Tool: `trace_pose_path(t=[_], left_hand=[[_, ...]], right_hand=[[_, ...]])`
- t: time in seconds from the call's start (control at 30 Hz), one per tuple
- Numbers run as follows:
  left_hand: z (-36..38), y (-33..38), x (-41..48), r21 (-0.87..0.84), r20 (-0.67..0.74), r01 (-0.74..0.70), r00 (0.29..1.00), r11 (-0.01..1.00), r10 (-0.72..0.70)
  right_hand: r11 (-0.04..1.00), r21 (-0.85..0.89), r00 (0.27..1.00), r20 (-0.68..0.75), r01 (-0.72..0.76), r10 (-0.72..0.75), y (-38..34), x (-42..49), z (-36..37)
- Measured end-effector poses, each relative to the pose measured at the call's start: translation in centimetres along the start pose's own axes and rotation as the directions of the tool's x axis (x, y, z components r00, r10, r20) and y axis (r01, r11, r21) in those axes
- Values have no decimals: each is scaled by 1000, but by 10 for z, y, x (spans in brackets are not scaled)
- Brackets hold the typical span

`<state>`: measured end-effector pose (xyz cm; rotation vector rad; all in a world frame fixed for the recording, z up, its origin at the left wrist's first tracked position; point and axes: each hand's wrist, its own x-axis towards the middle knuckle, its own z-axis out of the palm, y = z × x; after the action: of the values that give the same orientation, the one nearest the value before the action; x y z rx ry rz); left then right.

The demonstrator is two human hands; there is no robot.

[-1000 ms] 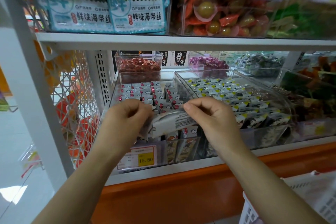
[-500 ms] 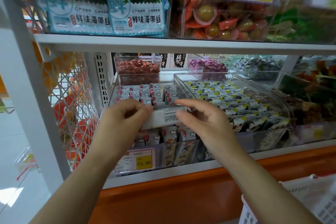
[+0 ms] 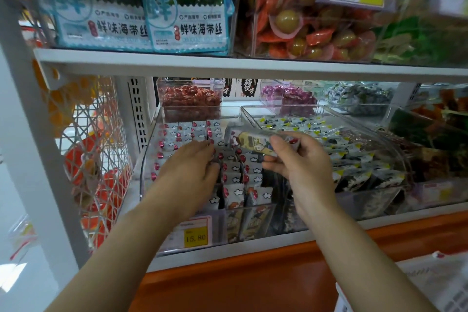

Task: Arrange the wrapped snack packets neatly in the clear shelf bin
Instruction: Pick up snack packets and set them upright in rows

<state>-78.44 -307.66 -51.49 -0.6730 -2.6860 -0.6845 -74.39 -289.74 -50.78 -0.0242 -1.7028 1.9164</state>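
While my right hand (image 3: 296, 159) pinches one wrapped packet (image 3: 253, 140) between thumb and curled fingers, just above the right column of the clear bin (image 3: 148, 159), my left hand (image 3: 190, 170) lies flat on the packet rows (image 3: 234, 180) inside it, fingers straight, gripping nothing.

Step in hand, as I judge it: slot the held packet into line. To do it well I should:
- keep the left hand pressing the standing rows back so a gap stays open;
- turn the packet upright, printed face matching its neighbours, then slide it down rather than drop it;
- let go only once it is wedged. The film looks slick, and a loose one would likely tip the row.

Surface: the bin sits on the lower white shelf (image 3: 202, 256), with a yellow price tag (image 3: 196, 232) on its front. A second clear bin (image 3: 395, 149) of black-and-yellow packets stands just beside it on the right. Small tubs of red sweets (image 3: 190, 96) and purple sweets (image 3: 288, 94) stand behind.

Room: shop aisle. The upper shelf (image 3: 228, 63) carries seaweed packs (image 3: 187, 7). A wire mesh panel (image 3: 101, 159) is at the left, an orange base (image 3: 240, 284) below and a white basket (image 3: 430, 286) at lower right.
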Motion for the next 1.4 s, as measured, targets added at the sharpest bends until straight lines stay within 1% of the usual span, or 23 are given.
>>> trace_pose_path(t=[0.07, 0.13, 0.23, 0.4, 0.5, 0.6, 0.67, 0.77, 0.87, 0.93, 1.03, 1.07, 1.13, 1.2, 1.4], left_hand=[[9, -7, 6, 176, 162, -12, 987, 984, -17], [14, -11, 8, 278, 242, -8, 968, 960, -62], [14, -8, 6, 311, 244, -23, 968, 950, -57], [3, -2, -2, 322, 187, -1, 980, 947, -62], [-3, -1, -8, 351, 197, -22, 979, 936, -51], [-5, -1, -14, 353, 205, -38, 978, 935, -37], [-6, -1, -17, 338, 203, -37, 979, 941, -35], [-9, -4, -21, 301, 177, -34, 984, 953, -21], [-13, -5, -24, 267, 148, -30, 989, 963, -10], [-17, -6, -25, 344, 114, -39, 994, 938, 0], [-21, -9, -26, 495, 50, -25, 999, 868, 0], [-23, -12, -26, 514, 49, -15, 999, 858, -13], [-23, -18, -28, 535, 67, 1, 997, 845, -44], [-22, -21, -27, 546, 86, 2, 995, 837, -59], [-20, -23, -26, 488, 76, 20, 995, 873, -65]], right_hand=[[1000, -28, 1000, 7, 7, -7, 2, 0, 2], [999, -47, 1000, 1, 14, -14, 1, -1, 4], [993, -106, 998, 3, 55, -55, -2, -5, 7], [924, -331, 982, 63, 190, -179, -7, 1, 19], [860, -416, 954, 174, 296, -244, -11, 12, 35], [770, -497, 905, 348, 401, -247, -9, 26, 49], [703, -562, 871, 458, 437, -175, -3, 34, 58], [586, -643, 810, 585, 493, -40, 10, 39, 72], [545, -686, 773, 626, 483, 103, 17, 43, 83], [516, -718, 757, 626, 467, 186, 19, 46, 85], [338, -735, 682, 675, 587, 281, 25, 46, 87], [311, -733, 672, 679, 605, 294, 26, 46, 88], [322, -735, 675, 677, 597, 293, 25, 48, 89], [384, -726, 683, 679, 570, 269, 23, 52, 89], [506, -688, 747, 654, 520, 122, 22, 59, 94]])
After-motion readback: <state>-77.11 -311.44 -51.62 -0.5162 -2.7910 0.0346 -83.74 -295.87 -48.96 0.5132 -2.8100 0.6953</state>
